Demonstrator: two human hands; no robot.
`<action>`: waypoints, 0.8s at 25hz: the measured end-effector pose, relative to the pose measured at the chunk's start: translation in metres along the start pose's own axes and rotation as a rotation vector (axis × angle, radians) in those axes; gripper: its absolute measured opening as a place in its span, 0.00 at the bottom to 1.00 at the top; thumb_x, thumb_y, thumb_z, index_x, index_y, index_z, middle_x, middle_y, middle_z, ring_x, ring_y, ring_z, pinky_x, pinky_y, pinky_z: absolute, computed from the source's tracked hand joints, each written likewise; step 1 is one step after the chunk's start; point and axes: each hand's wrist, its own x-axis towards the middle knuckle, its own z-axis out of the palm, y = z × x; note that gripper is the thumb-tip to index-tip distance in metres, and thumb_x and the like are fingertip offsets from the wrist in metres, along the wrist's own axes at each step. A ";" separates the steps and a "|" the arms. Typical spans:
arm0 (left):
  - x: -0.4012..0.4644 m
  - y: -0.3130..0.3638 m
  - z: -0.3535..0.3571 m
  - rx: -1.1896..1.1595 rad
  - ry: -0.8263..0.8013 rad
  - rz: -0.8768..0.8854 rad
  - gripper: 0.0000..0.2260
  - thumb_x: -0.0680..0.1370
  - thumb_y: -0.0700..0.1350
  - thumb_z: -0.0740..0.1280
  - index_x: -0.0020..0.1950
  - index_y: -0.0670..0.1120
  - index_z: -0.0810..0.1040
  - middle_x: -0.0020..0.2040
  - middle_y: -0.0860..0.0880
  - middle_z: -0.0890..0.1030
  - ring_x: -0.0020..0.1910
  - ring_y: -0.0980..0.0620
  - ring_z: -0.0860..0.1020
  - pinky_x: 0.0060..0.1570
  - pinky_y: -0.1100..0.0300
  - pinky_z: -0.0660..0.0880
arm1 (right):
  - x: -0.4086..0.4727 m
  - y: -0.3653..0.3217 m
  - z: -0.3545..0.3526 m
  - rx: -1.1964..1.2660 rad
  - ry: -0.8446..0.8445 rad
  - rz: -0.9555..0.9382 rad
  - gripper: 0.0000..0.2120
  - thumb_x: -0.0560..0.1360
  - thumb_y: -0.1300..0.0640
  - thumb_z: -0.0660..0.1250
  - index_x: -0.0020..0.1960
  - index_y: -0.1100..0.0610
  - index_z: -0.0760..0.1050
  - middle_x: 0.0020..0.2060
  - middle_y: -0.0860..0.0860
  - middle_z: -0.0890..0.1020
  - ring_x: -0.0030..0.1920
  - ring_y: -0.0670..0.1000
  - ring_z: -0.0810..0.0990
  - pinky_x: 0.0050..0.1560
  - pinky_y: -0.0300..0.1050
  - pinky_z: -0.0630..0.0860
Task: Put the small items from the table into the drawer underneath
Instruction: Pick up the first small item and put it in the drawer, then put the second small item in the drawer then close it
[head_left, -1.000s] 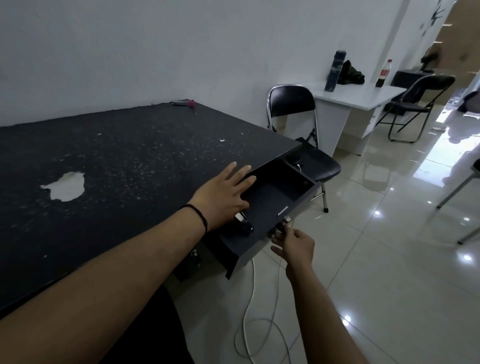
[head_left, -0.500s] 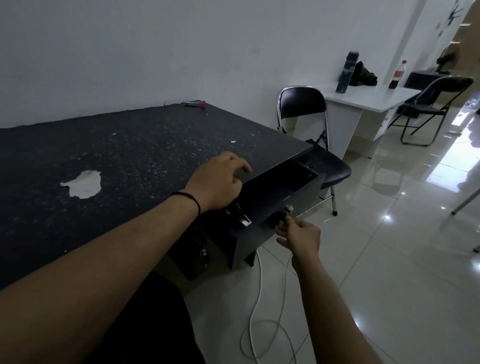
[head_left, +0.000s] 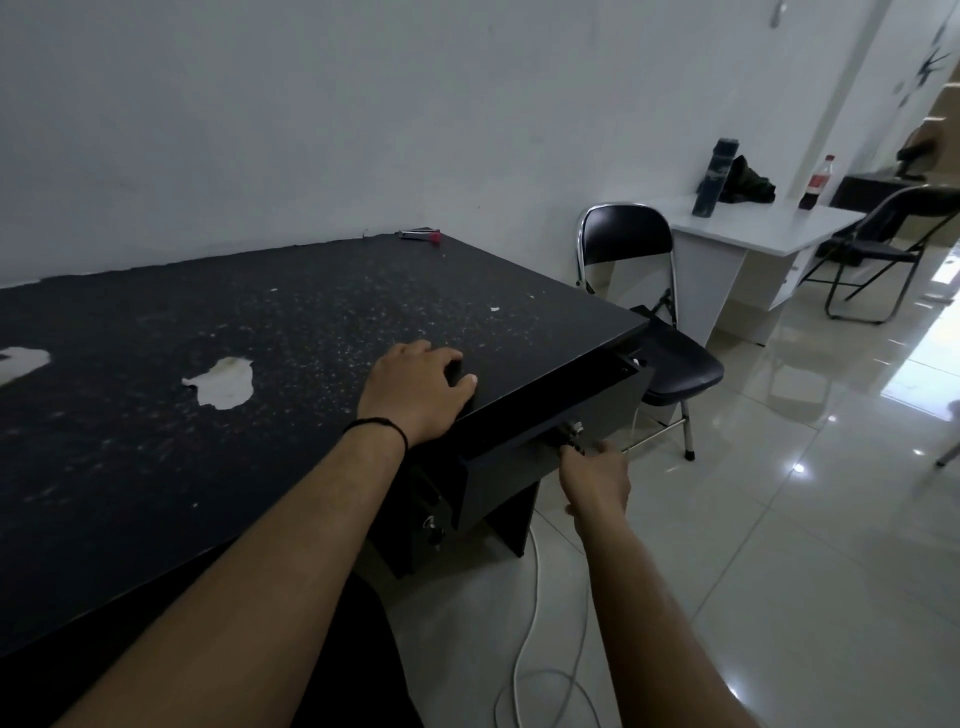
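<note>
The black drawer (head_left: 545, 441) under the dark table (head_left: 218, 415) stands only a narrow gap out from the table's right edge. My right hand (head_left: 595, 478) is pinched on the drawer's key (head_left: 571, 431) at its front. My left hand (head_left: 415, 395) rests on the tabletop at the edge above the drawer, fingers curled, with nothing visibly in it. A small red-tipped item (head_left: 420, 235) lies at the table's far corner by the wall. What is inside the drawer is hidden.
A black folding chair (head_left: 654, 322) stands just past the table's right end. A lower drawer with a lock (head_left: 432, 525) sits below. A white cable (head_left: 530, 623) trails on the tiled floor. A white desk (head_left: 753, 234) with bottles and another chair are farther right.
The drawer has slid from well open to nearly shut, with my right hand on its key. My left hand came out of the drawer and up onto the tabletop edge.
</note>
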 end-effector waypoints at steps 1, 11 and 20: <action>-0.001 0.001 0.001 0.003 -0.003 0.003 0.25 0.79 0.63 0.58 0.73 0.54 0.71 0.74 0.46 0.69 0.73 0.44 0.65 0.72 0.48 0.61 | -0.005 -0.009 -0.004 -0.059 0.094 -0.077 0.27 0.76 0.56 0.66 0.75 0.54 0.67 0.66 0.56 0.77 0.63 0.59 0.77 0.63 0.60 0.77; 0.058 -0.038 -0.012 0.314 -0.002 -0.145 0.31 0.77 0.67 0.55 0.75 0.52 0.66 0.76 0.40 0.65 0.76 0.36 0.57 0.74 0.35 0.49 | -0.005 -0.137 0.095 -0.855 -0.204 -0.819 0.26 0.77 0.49 0.65 0.73 0.55 0.69 0.72 0.58 0.67 0.70 0.62 0.68 0.66 0.60 0.71; 0.214 -0.105 -0.004 0.145 -0.063 -0.229 0.29 0.79 0.61 0.60 0.77 0.51 0.64 0.76 0.41 0.64 0.73 0.38 0.64 0.70 0.42 0.65 | 0.099 -0.220 0.241 -0.935 -0.271 -0.826 0.29 0.78 0.51 0.67 0.76 0.56 0.65 0.73 0.59 0.65 0.71 0.62 0.69 0.66 0.60 0.73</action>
